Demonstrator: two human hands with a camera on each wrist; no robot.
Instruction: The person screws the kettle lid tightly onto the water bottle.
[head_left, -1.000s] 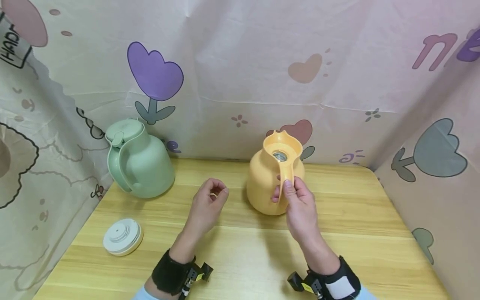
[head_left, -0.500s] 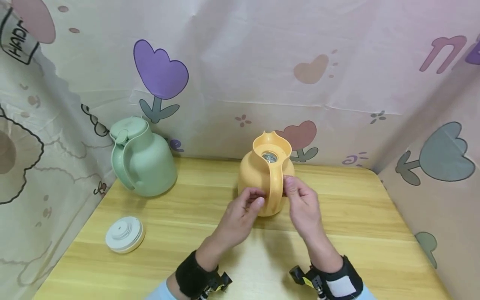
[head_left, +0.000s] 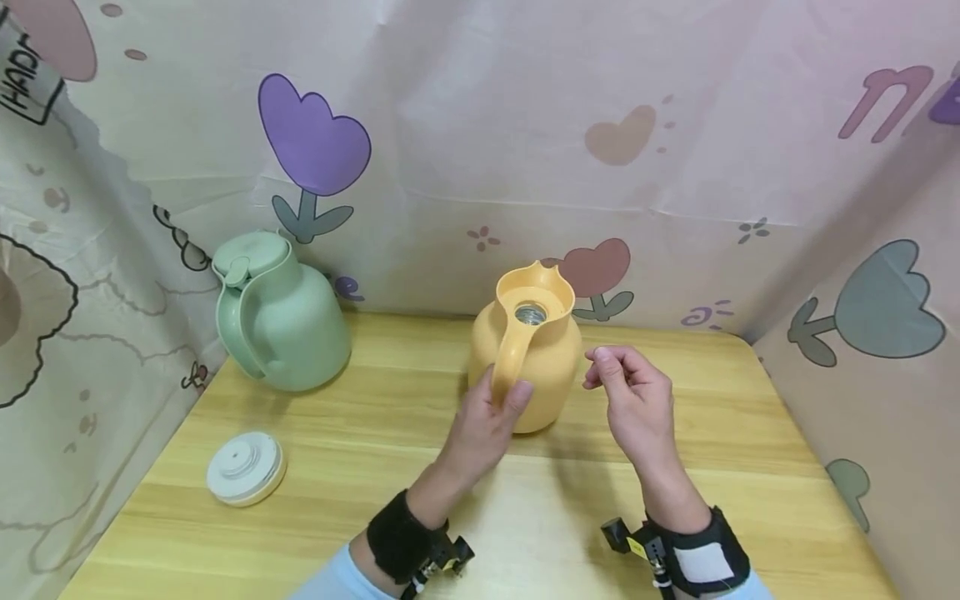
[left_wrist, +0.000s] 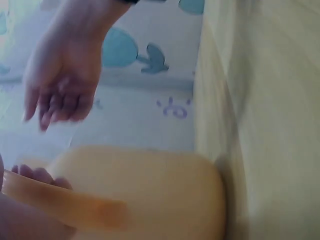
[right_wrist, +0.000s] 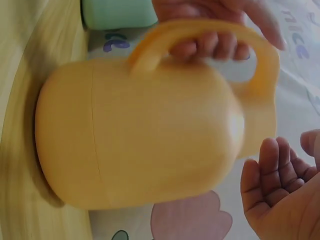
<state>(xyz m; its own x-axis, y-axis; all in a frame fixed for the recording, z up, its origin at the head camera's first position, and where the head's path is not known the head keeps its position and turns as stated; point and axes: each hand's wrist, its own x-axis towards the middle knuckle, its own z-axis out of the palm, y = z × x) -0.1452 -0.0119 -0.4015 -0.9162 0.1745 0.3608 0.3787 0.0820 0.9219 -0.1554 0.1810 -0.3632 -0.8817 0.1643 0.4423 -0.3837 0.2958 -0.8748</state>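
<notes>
A yellow thermos jug stands upright on the wooden table, its top uncovered and its round mouth showing. My left hand grips the jug's handle, which points toward me and a little left. In the right wrist view, the left fingers curl through the handle loop. Just right of the jug, my right hand hovers apart from it, fingers loosely bent and holding nothing. A round white lid lies on the table at the left.
A green thermos jug with its lid on stands at the back left, handle toward the front left. Printed cloth hangs behind and along both sides of the wooden table. Each wrist wears a black strap with a small camera.
My right hand has let go of the yellow jug's handle and moved right. My left hand has come over and taken the handle. The jug has shifted slightly left and its handle has turned left.
</notes>
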